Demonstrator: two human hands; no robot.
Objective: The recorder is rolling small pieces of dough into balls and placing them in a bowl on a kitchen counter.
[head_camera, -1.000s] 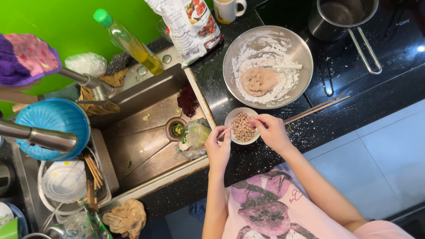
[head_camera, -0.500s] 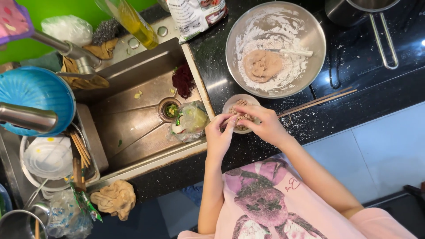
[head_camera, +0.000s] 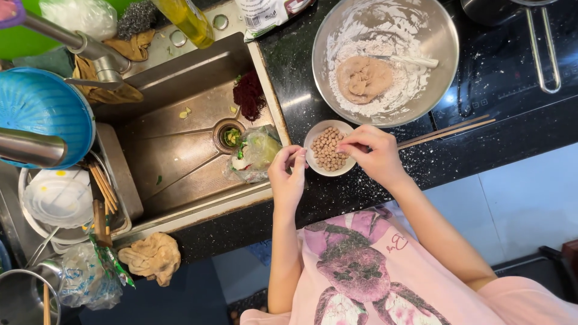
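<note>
Black speckled stone makes up the table (head_camera: 512,129), dusted with flour, with a steel sink (head_camera: 180,150) let into it on one side. Near the table's front edge sits a small white bowl (head_camera: 313,139) full of little tan balls (head_camera: 328,149). The right hand (head_camera: 374,151) hovers over the bowl's far side — its grip nearly closed, fingertips pinched together just above the balls; whether a ball is between them I cannot tell. The left hand (head_camera: 288,176) is beside the bowl on the sink side, its fingers curled and touching the rim, holding nothing I can make out. Behind the bowl stands a big steel mixing bowl (head_camera: 442,45) with a lump of brown dough (head_camera: 363,78) in white flour. Wooden chopsticks (head_camera: 448,130) lie beside the right hand — toward the stovetop end.
</note>
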